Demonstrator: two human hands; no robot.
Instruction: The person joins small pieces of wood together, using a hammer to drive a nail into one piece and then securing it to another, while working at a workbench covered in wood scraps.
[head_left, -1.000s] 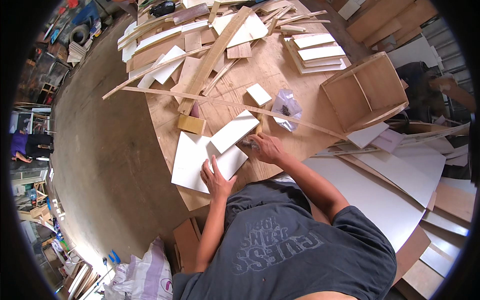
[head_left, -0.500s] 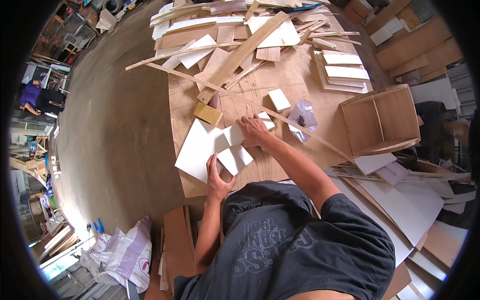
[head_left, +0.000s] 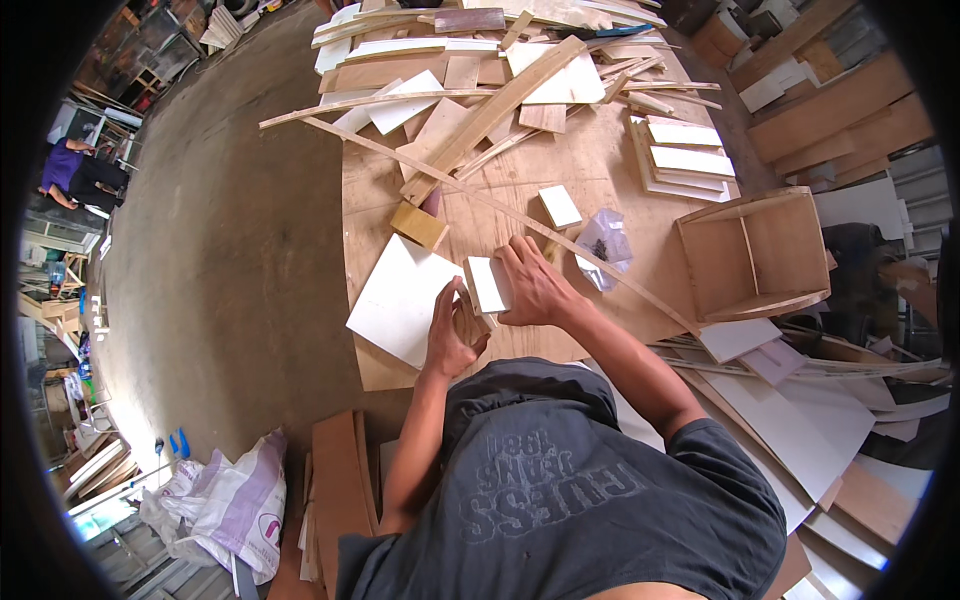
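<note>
Near the table's front edge, my right hand [head_left: 538, 284] grips a small white-faced board [head_left: 487, 284], tilted so that its pale wood edge shows. Close beside it on the left, my left hand [head_left: 452, 335] is closed round another small board [head_left: 470, 318], stood on edge with its brown side showing. Both pieces nearly meet; whether they touch, I cannot tell. Under and left of my left hand lies a white square panel [head_left: 395, 305]. A yellowish wood block [head_left: 419, 225] rests at its far corner. Beyond my right hand sits a small white board [head_left: 560, 207].
A clear plastic bag [head_left: 612, 236] of small dark hardware lies right of my hands, and a long thin wood strip [head_left: 560, 238] crosses the table diagonally. An open wooden box [head_left: 700, 265] stands at the right edge. Scrap boards [head_left: 430, 75] cover the far end; another person [head_left: 72, 172] is far left.
Both hands have lifted and turned the small white boards from lying flat on the panel to standing on edge. My right hand has shifted slightly nearer and to the right.
</note>
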